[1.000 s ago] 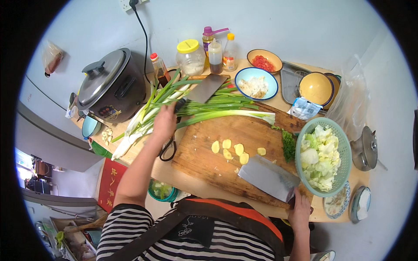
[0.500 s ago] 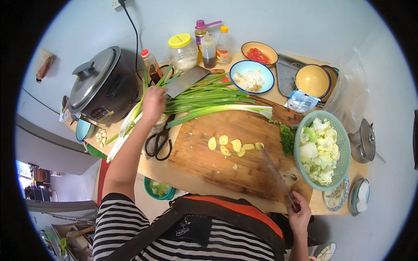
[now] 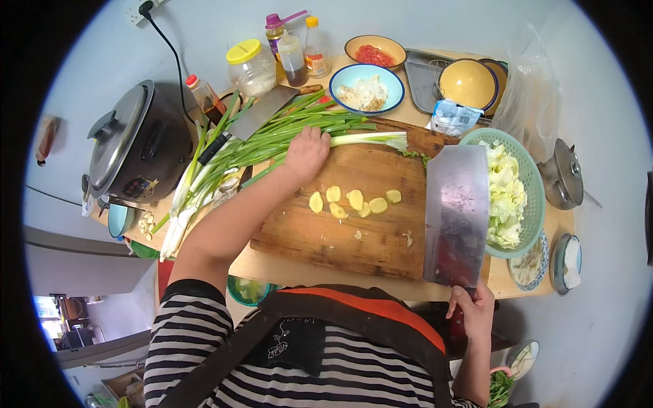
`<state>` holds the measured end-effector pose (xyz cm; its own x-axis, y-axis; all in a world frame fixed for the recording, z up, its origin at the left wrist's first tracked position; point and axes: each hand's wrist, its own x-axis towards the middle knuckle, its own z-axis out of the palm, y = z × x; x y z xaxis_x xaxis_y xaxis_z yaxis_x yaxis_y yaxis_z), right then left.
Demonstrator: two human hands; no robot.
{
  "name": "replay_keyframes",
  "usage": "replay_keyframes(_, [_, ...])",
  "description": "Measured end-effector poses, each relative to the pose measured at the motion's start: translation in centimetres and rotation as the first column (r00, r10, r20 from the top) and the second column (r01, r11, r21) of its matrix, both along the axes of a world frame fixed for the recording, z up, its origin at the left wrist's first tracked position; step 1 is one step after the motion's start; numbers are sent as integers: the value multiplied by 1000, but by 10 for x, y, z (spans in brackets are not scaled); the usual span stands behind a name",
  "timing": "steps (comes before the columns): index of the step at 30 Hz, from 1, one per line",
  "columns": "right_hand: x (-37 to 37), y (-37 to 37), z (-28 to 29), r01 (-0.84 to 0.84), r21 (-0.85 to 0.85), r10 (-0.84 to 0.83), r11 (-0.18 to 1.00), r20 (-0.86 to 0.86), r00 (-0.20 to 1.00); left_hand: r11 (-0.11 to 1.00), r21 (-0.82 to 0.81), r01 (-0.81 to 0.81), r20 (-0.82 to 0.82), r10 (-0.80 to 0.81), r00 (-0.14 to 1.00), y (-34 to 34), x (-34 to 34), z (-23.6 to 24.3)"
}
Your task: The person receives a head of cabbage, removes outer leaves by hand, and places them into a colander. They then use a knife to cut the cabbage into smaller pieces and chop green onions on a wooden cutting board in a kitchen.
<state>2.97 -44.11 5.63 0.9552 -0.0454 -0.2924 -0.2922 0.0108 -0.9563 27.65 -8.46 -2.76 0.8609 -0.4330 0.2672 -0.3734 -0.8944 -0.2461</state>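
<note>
My right hand [image 3: 474, 309] grips the handle of a cleaver [image 3: 457, 214]. Its broad blade shows side-on above the right end of the wooden cutting board [image 3: 326, 234], hiding part of it. At the board's far edge, my left hand [image 3: 309, 151] is closed over a thick green onion stalk [image 3: 371, 138], whose white end sticks out to the right. Several yellow ginger slices [image 3: 355, 198] lie mid-board. Left of the board is a bunch of green onions [image 3: 279, 129], with a second cleaver [image 3: 264, 112] resting on it.
A green colander [image 3: 534, 197] of torn cabbage stands right of the board. Behind are a blue-rimmed bowl [image 3: 377, 73] of white powder, a bowl of chopped red pieces [image 3: 375, 56], bottles and a jar [image 3: 252, 73]. A large dark cooker [image 3: 146, 149] stands left.
My left hand has moved right, from the green onion bunch onto the stalk on the board. The cleaver in my right hand has risen and turned from edge-on to broadside.
</note>
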Motion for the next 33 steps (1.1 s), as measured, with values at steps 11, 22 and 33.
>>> replay_keyframes(11, [48, 69, -6, -573, -372, 612, 730, -18, 791, 766, -584, -269, -311, 95, 946, 48, -43, 79])
replay_keyframes(22, [72, 70, -22, -525, -401, 533, 751, -104, 840, 447, -770, -455, -436, 152, 887, 75, -178, 49])
replay_keyframes(33, [61, 64, -1, -270, -734, 455, 623, 59, 889, 588, -702, -402, -359, 195, 913, 29, -248, 6])
